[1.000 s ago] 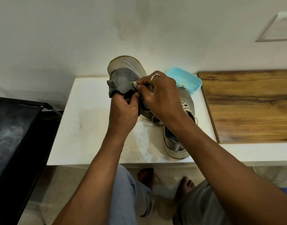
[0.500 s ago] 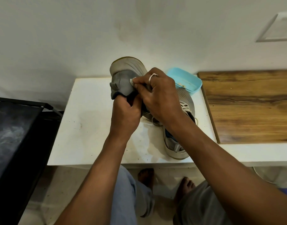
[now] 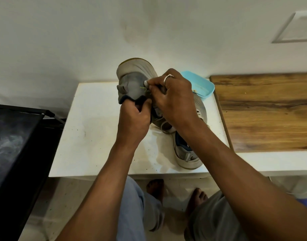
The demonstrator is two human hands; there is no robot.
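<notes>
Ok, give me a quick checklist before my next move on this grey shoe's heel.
1. Grey mesh sneaker gripped at its collar by left hand, heel up: ok.
2. Right hand pinches small white piece against the heel: ok.
3. What the white piece and thin green strand are: cannot tell.
4. Second grey sneaker lies on white table, near its front edge: not ok.
5. Light blue plastic tray behind right hand, within reach: ok.
</notes>
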